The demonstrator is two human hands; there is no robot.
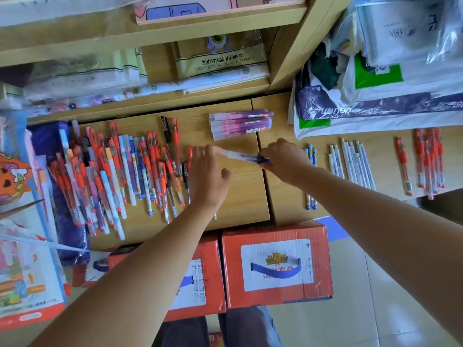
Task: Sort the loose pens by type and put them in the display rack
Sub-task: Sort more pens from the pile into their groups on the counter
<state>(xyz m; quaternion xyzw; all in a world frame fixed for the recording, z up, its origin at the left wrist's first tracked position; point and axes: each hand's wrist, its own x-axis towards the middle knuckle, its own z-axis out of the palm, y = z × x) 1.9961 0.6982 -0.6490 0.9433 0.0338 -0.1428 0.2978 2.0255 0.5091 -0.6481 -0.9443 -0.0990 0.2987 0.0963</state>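
Note:
A mixed heap of loose pens [117, 176], mostly red with some blue, white and black ones, lies on the left of the wooden counter [240, 196]. A clear pen with a blue end [240, 156] hangs between my hands: my left hand [208, 176] pinches its pale tip and my right hand [285, 161] grips its blue end. Sorted groups lie apart: purple-pink pens [240, 123] at the back, blue patterned pens [310, 176] under my right wrist, white pens [353, 164], and red pens [426, 161] at the far right.
Shelves [160, 33] with packaged stationery rise behind the counter. Plastic bags of goods [390, 71] pile up at the back right. Two red cardboard boxes [275, 264] stand on the floor in front, and books and packets [27, 259] crowd the left edge.

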